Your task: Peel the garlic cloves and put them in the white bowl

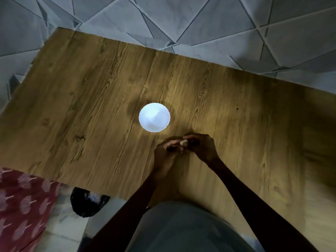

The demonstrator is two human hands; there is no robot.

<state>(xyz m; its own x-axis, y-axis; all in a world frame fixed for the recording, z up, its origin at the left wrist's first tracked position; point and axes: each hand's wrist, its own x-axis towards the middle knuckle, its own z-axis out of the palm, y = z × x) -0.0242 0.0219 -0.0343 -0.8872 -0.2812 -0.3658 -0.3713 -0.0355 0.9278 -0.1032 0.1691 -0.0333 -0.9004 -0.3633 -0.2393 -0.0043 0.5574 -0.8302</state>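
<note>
I pinch one small pale garlic clove [183, 142] between the curled fingertips of my left hand [166, 151] and my right hand [200, 145], just above the brown wood-grain table [91, 106] and closer to its near edge than its far one. The round white scalloped bowl [154, 117] stands near the table's middle, just beyond the clove toward the far edge and a little left, so my left hand is the nearer for the drop. The clove seems to lie crosswise from hand to hand; blur hides how much skin remains.
</note>
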